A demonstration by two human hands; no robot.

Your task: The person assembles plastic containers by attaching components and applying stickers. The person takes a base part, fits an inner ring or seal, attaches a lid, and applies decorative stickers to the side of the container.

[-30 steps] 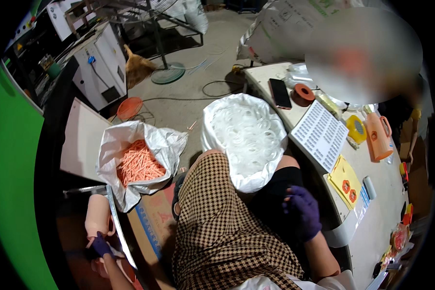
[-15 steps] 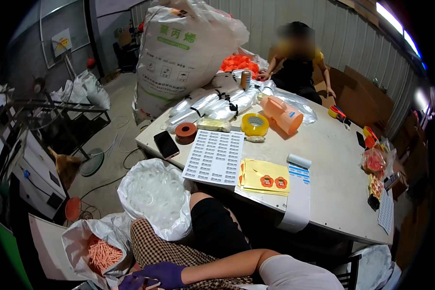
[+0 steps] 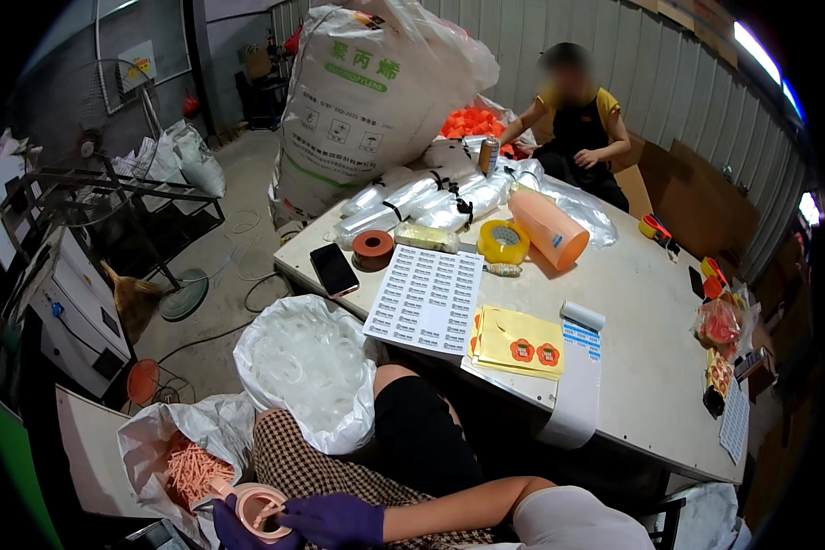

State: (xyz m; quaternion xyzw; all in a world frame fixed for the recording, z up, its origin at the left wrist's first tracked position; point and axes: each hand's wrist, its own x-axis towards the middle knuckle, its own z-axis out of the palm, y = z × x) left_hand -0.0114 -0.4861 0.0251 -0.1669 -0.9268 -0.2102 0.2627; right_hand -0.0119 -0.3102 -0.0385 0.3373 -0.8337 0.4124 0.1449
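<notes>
Low at the front, my left hand in a purple glove is wrapped round a peach plastic cup with a side handle, its round mouth tilted up. My right hand, also gloved in purple, is closed at the cup's rim. Its fingertips meet a small pink stick-like piece inside the mouth. Just beyond the cup, a white bag holds many thin pink sticks. Another white bag next to it is full of clear plastic rings.
On the table lie a phone, tape rolls, label sheets, yellow sticker cards and an orange jug-like container. A large white sack stands behind. Across the table sits another person.
The peach cup has come into view in my left hand. My right hand has shifted slightly right and is now at its mouth. The view has turned a little; the other person's arm has moved inward.
</notes>
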